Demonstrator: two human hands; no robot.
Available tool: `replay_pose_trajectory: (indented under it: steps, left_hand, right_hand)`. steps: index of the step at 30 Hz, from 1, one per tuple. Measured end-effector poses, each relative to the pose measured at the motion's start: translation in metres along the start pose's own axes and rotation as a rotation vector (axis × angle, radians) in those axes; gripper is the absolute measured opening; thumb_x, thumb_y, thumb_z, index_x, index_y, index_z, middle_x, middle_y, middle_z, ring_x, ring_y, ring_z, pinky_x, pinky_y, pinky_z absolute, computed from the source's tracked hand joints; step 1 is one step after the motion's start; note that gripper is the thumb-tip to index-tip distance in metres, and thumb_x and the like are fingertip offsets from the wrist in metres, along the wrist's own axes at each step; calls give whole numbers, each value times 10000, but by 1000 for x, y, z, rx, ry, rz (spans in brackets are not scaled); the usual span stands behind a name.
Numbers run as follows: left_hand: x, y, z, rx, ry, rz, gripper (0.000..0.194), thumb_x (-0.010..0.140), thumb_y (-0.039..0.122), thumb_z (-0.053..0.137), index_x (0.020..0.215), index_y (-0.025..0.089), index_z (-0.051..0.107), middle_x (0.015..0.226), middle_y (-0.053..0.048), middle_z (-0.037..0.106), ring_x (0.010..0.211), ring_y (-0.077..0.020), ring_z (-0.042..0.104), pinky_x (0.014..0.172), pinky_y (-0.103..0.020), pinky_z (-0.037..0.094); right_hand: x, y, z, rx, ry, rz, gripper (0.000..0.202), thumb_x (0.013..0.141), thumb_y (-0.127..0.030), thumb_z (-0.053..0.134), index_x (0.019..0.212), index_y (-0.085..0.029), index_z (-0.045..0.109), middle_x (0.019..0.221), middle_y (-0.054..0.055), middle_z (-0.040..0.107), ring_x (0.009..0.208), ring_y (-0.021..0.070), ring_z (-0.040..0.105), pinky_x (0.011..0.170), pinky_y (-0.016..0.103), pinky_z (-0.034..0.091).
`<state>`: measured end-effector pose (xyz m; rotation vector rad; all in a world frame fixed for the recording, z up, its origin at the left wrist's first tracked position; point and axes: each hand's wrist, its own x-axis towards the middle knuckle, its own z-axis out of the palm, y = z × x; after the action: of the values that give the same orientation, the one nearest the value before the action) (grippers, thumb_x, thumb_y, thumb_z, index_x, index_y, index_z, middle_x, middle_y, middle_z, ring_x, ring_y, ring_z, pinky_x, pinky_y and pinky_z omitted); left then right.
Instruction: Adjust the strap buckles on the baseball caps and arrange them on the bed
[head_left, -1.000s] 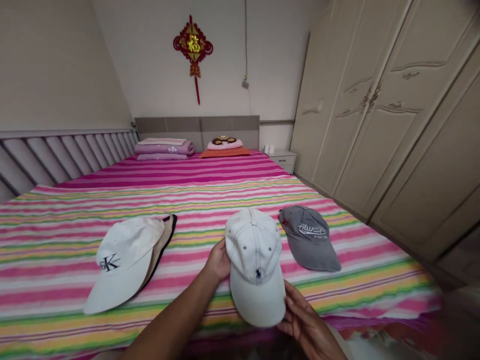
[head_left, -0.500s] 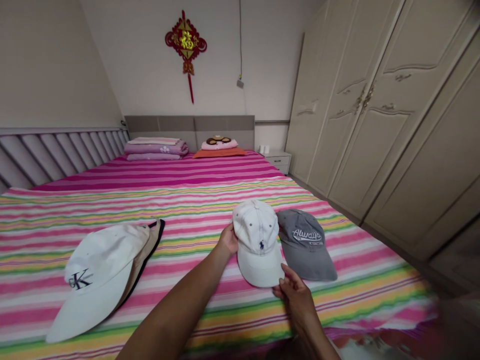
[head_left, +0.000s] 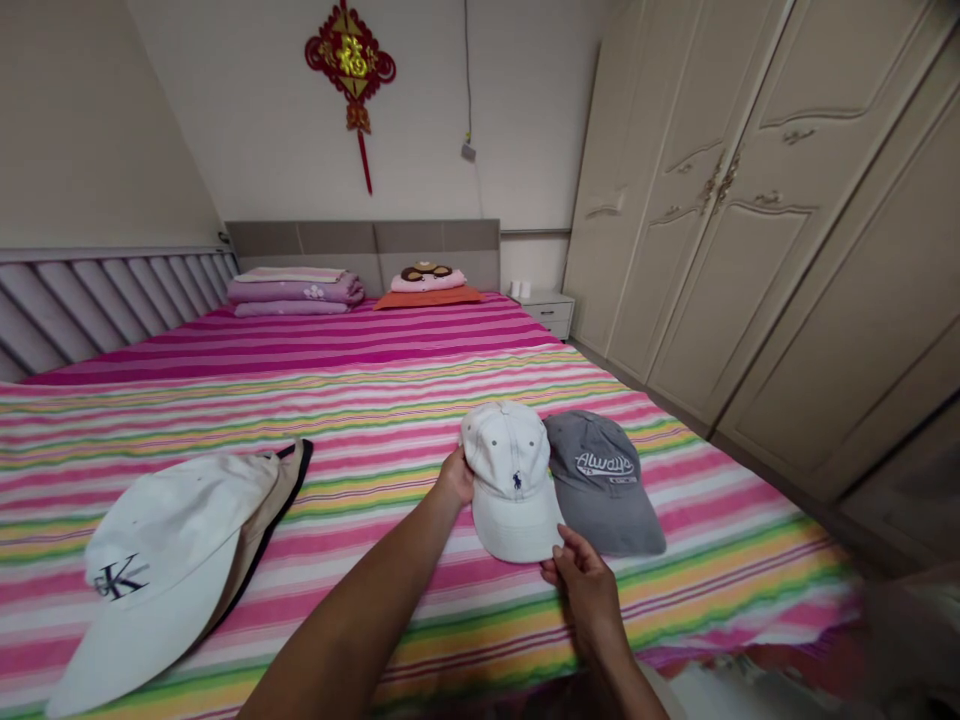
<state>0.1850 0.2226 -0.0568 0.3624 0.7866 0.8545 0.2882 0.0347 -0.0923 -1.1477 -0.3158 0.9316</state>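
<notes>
A white baseball cap (head_left: 513, 515) with a small dark-blue emblem lies on the bed, its brim towards me. My left hand (head_left: 458, 478) holds its left side, the fingers partly hidden behind the crown. With thumb and fingers, my right hand (head_left: 585, 580) pinches the right front corner of its brim. Against its right side lies a grey cap (head_left: 609, 510) lettered "Always", also brim forward. Over on the left sits a larger white cap (head_left: 169, 540) with black "CK" letters, overlapping a beige, black-edged cap (head_left: 259, 515) that is mostly covered.
A striped sheet (head_left: 360, 590) covers the bed. Folded purple bedding (head_left: 296, 292) and an orange pillow (head_left: 427, 298) lie by the headboard (head_left: 435, 245). A padded rail (head_left: 112, 300) runs along the left. To the right stand a nightstand (head_left: 551, 312) and a tall wardrobe (head_left: 757, 260).
The view has shifted a little, so the caps and the room appear further left. Both hands keep their hold on the white cap, which stays beside the grey one.
</notes>
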Motion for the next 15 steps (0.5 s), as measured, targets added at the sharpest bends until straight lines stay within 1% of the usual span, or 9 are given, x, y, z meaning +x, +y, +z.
replay_pose_trajectory:
  steps: [4,7,9,13,15]
  left_hand:
    - [-8,-3,-4,53,7,53,228,721,271,571,896,130,611,700,-79,688,652,-229,637,733,-362,475]
    - [-23,-6,-10,109,49,105,218,732,298,585,863,123,594,644,-65,664,582,-193,615,678,-314,473]
    - [-36,-8,-16,154,80,130,212,754,317,565,841,124,576,615,-62,642,556,-180,600,663,-310,468]
    - [-67,-17,-31,202,128,223,157,755,279,575,843,157,533,658,-41,620,640,-157,606,744,-304,448]
    - [-87,-23,-41,209,141,272,179,730,251,608,866,163,532,701,-32,615,698,-141,606,796,-288,430]
  right_hand:
    - [0,2,0,2,11,-7,424,518,-224,748,906,-145,599,507,-89,523,482,91,561,495,212,513]
    - [0,3,0,-3,14,-16,421,522,-227,746,905,-144,593,505,-89,526,481,86,558,498,204,511]
    - [-1,4,0,-10,17,-31,417,528,-230,742,906,-146,590,508,-89,528,483,86,560,504,203,511]
    - [-1,7,0,-47,23,-73,409,540,-260,731,904,-147,580,521,-83,544,490,92,569,516,208,511]
    - [-1,9,0,-81,34,-101,405,547,-292,722,890,-147,564,524,-76,560,490,100,574,516,217,510]
